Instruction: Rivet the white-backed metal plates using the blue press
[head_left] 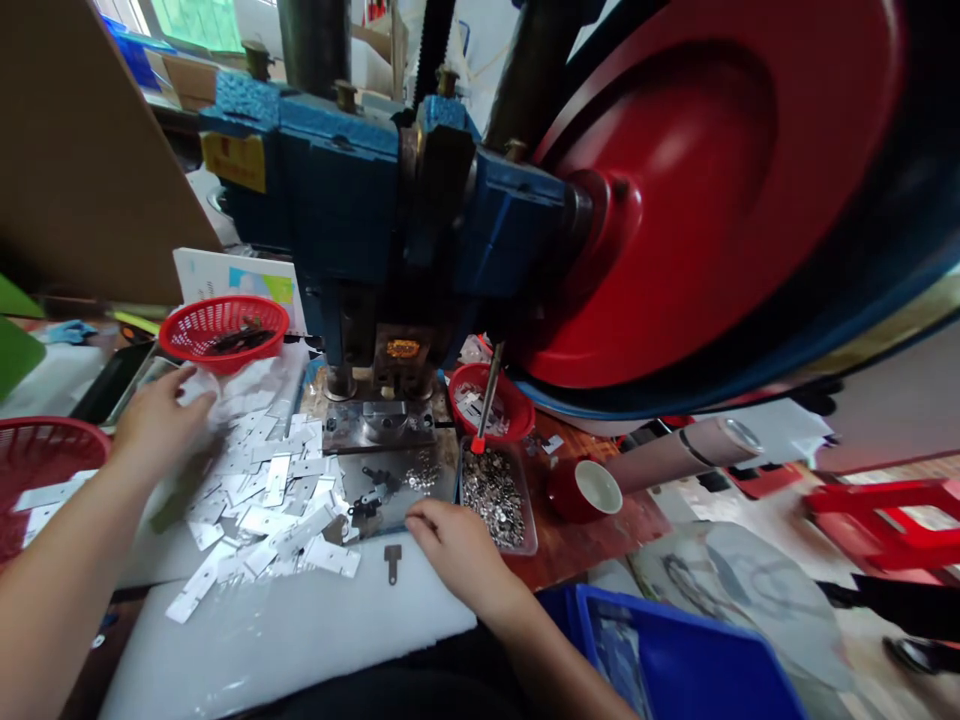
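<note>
white padded foam sheet [300, 650] covers the near edge of the bench, and from my remote seat that's what i see first. lying on it is a dark flat t-shaped metal piece [392, 563]. just right of that and a bit beyond, the right hand [459, 552] has its thumb and fingers drawn close together by a grey metal plate [401, 512]; can't tell if anything's pinched in there. the clear plastic tub of small round metal bits [532, 522] is right beside it.

over on the left, overlapping flat silver rectangular pieces [276, 480] make a messy heap. the left hand [165, 418] is out past its left side, thumb and forefinger partly spread, but blur means i can't say whether it's holding something. behind it sits a round red plastic basket [169, 337].

further back is the blue metal press [330, 190] with its big red wheel [697, 200]. no hand's under it, so my guess is loose-part handling rather than a pressing stroke. i'd say any next move on the heap calls for separating one piece cleanly, with fingers clear of the steel block [375, 432] under the press.
</note>
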